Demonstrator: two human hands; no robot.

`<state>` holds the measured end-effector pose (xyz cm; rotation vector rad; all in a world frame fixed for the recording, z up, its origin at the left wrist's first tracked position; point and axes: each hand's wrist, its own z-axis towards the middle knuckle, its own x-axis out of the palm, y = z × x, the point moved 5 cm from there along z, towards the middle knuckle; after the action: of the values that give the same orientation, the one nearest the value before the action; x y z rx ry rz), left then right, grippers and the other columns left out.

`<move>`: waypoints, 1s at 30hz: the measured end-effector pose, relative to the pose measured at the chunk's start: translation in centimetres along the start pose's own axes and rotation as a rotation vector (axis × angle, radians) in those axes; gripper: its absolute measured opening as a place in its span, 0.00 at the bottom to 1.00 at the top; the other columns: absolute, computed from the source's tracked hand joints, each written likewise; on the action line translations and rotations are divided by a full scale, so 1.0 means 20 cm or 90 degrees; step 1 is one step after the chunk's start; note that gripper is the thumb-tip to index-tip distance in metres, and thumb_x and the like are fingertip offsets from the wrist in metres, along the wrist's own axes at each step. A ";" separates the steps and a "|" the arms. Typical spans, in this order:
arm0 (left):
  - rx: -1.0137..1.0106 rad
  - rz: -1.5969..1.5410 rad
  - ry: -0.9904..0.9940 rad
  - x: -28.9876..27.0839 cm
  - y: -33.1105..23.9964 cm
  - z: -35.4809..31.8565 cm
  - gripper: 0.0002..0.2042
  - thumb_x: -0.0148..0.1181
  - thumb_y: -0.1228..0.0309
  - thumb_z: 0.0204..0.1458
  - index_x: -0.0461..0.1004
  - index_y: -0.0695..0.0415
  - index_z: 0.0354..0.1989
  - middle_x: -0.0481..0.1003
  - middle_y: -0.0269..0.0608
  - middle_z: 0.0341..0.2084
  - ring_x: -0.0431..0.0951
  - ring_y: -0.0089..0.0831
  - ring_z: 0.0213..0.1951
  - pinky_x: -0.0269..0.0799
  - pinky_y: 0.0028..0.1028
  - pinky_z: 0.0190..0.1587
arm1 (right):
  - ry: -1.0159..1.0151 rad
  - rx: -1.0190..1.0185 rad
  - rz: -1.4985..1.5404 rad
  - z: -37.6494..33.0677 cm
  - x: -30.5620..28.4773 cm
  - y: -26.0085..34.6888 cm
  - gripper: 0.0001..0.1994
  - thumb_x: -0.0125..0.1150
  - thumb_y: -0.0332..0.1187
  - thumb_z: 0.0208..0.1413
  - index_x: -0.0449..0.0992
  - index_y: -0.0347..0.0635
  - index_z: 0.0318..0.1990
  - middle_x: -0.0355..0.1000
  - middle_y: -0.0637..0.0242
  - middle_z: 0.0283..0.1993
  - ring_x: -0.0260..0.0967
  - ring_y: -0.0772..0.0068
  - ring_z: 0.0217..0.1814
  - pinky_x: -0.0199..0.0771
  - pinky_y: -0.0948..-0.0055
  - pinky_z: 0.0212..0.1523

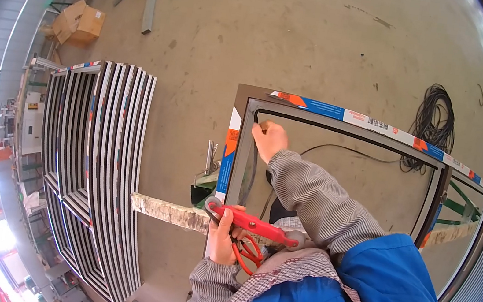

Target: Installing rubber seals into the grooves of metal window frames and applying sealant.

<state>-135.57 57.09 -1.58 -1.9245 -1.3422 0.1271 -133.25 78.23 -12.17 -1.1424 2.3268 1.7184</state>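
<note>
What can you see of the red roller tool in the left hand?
The red roller tool is a slim red bar, seemingly plastic, with a small grey wheel at each end. It lies nearly level, tilted down to the right, over the window frame. The left hand grips its left part, along with red-handled scissors below.

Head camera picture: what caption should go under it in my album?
Right hand presses black strip into window frame; left hand holds red roller tool.
</note>
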 end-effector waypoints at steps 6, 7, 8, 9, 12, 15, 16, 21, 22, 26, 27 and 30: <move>0.005 0.007 0.014 0.03 -0.01 0.00 0.13 0.49 0.64 0.56 0.70 0.64 0.36 0.62 0.28 0.15 0.55 0.15 0.17 0.51 0.18 0.19 | -0.036 0.037 0.328 0.00 -0.02 0.03 0.08 0.53 0.33 0.49 0.72 0.41 0.34 0.71 0.58 0.25 0.70 0.61 0.27 0.66 0.63 0.27; 0.005 0.007 0.020 0.03 -0.02 0.00 0.13 0.50 0.64 0.56 0.70 0.64 0.36 0.62 0.28 0.15 0.55 0.15 0.17 0.51 0.18 0.19 | -0.102 -0.100 0.077 -0.03 -0.07 0.09 0.07 0.53 0.32 0.48 0.72 0.42 0.34 0.71 0.58 0.25 0.70 0.59 0.28 0.67 0.62 0.28; 0.005 0.007 0.022 0.03 -0.01 0.00 0.13 0.50 0.64 0.56 0.70 0.64 0.36 0.62 0.28 0.15 0.55 0.15 0.17 0.51 0.18 0.19 | -0.166 -0.233 -0.178 -0.07 -0.10 0.16 0.06 0.52 0.32 0.48 0.71 0.43 0.33 0.71 0.58 0.25 0.70 0.58 0.29 0.67 0.60 0.29; 0.001 0.009 0.025 0.03 0.00 0.01 0.13 0.50 0.65 0.56 0.70 0.64 0.37 0.62 0.28 0.15 0.55 0.15 0.17 0.51 0.17 0.19 | -0.167 -0.233 -0.178 -0.08 -0.10 0.14 0.06 0.52 0.32 0.48 0.71 0.43 0.33 0.71 0.58 0.25 0.70 0.58 0.29 0.67 0.60 0.29; -0.002 0.011 0.028 0.01 0.02 0.03 0.13 0.50 0.65 0.56 0.70 0.64 0.37 0.62 0.28 0.15 0.55 0.14 0.16 0.51 0.17 0.18 | -0.081 -0.178 -0.268 -0.06 -0.03 0.11 0.05 0.53 0.31 0.46 0.70 0.43 0.32 0.72 0.57 0.27 0.70 0.54 0.32 0.69 0.60 0.32; -0.009 0.008 0.020 0.00 0.02 0.03 0.13 0.50 0.65 0.55 0.70 0.64 0.37 0.62 0.27 0.15 0.55 0.14 0.16 0.51 0.17 0.18 | -0.027 -0.026 -0.160 -0.02 0.00 0.03 0.07 0.54 0.33 0.46 0.70 0.41 0.32 0.71 0.56 0.27 0.70 0.55 0.31 0.68 0.62 0.33; -0.014 0.004 0.010 -0.01 0.02 0.03 0.13 0.50 0.64 0.55 0.70 0.64 0.37 0.62 0.27 0.15 0.55 0.14 0.16 0.51 0.17 0.19 | -0.014 0.001 -0.084 0.02 0.05 -0.04 0.08 0.55 0.34 0.46 0.70 0.39 0.31 0.71 0.56 0.26 0.69 0.55 0.30 0.68 0.63 0.33; -0.004 0.011 -0.003 -0.01 0.00 0.03 0.13 0.51 0.64 0.55 0.70 0.63 0.37 0.62 0.27 0.15 0.55 0.14 0.16 0.52 0.17 0.19 | 0.032 0.076 0.065 0.07 0.12 -0.14 0.13 0.54 0.39 0.48 0.71 0.37 0.31 0.72 0.52 0.29 0.69 0.53 0.35 0.67 0.61 0.38; -0.005 0.012 -0.009 -0.01 0.00 0.03 0.13 0.51 0.64 0.55 0.70 0.63 0.37 0.62 0.27 0.16 0.55 0.15 0.16 0.52 0.17 0.19 | 0.003 0.081 0.095 0.09 0.16 -0.20 0.12 0.54 0.39 0.50 0.71 0.36 0.29 0.70 0.57 0.26 0.67 0.61 0.29 0.67 0.66 0.33; -0.004 0.007 0.005 -0.03 0.01 0.04 0.13 0.51 0.64 0.55 0.70 0.63 0.37 0.62 0.27 0.16 0.55 0.14 0.16 0.52 0.17 0.19 | 0.097 0.177 0.331 0.10 0.28 -0.27 0.12 0.52 0.37 0.55 0.71 0.36 0.31 0.68 0.67 0.22 0.61 0.78 0.21 0.63 0.76 0.23; -0.002 0.020 0.007 -0.03 0.01 0.04 0.14 0.50 0.63 0.55 0.70 0.64 0.36 0.62 0.28 0.15 0.55 0.15 0.16 0.52 0.17 0.18 | 0.097 0.177 0.331 0.11 0.30 -0.29 0.12 0.52 0.37 0.55 0.71 0.36 0.31 0.68 0.67 0.22 0.61 0.78 0.21 0.63 0.76 0.23; -0.001 0.036 0.008 -0.02 0.00 0.03 0.14 0.50 0.63 0.56 0.69 0.64 0.36 0.62 0.29 0.15 0.55 0.15 0.16 0.53 0.17 0.18 | 0.110 0.186 0.308 0.15 0.37 -0.36 0.17 0.48 0.41 0.55 0.73 0.34 0.37 0.71 0.56 0.25 0.69 0.66 0.23 0.67 0.68 0.29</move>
<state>-136.02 57.11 -2.19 -1.9624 -1.2799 0.1418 -135.61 75.93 -22.34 -0.7474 3.0280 1.3469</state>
